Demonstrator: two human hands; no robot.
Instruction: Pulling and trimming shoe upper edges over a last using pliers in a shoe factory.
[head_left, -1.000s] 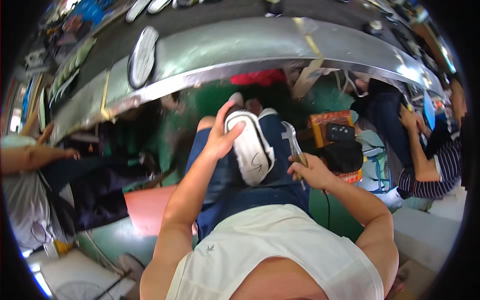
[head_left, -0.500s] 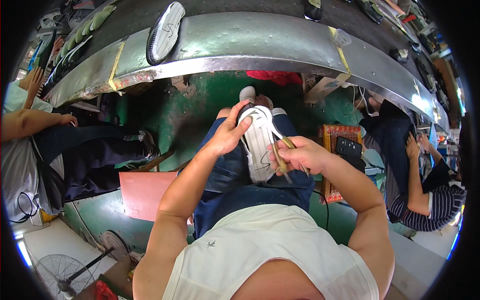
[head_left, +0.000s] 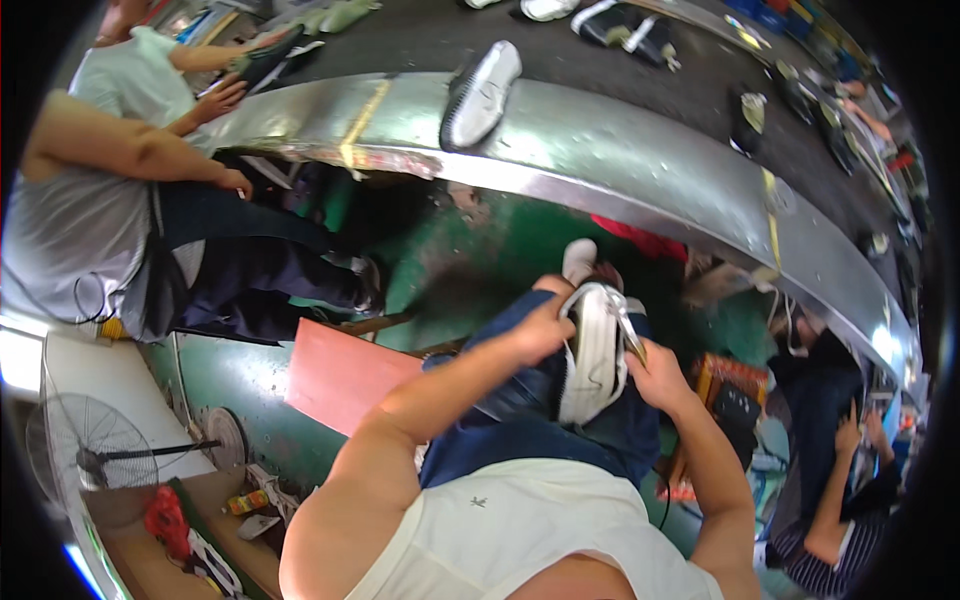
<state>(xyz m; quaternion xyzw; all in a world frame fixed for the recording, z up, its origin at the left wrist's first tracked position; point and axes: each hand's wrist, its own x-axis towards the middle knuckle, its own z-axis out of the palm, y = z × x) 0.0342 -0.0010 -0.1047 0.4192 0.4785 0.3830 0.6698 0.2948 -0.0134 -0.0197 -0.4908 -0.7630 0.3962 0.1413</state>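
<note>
A white shoe (head_left: pixel 590 375), stitched along its upper, rests sole-down or tilted on my lap between my thighs; blur hides which. Its far end is gripped by my left hand (head_left: pixel 540 328), with the fingers curled against the edge. My right hand (head_left: pixel 657 375) is closed at the shoe's right side around a pincer-like metal tool (head_left: pixel 628 325) with brass-coloured handles. The tool's silver end reaches up toward the shoe's far rim, close to my left fingers. Whether it bites on the material cannot be made out.
Ahead runs a metal-edged bench (head_left: pixel 620 180) bearing a white shoe (head_left: pixel 482 95) and several others. Co-workers sit left and right. A pink board (head_left: pixel 350 375) stands by my left leg, a fan (head_left: pixel 90 455) and an open box (head_left: pixel 120 530) behind it. A red-framed seat (head_left: pixel 735 375) is on my right.
The whole view has swung, shifting the bench and co-workers rightward. My right hand has moved farther up the shoe, and the tool's handles, spread before, now point along its right side.
</note>
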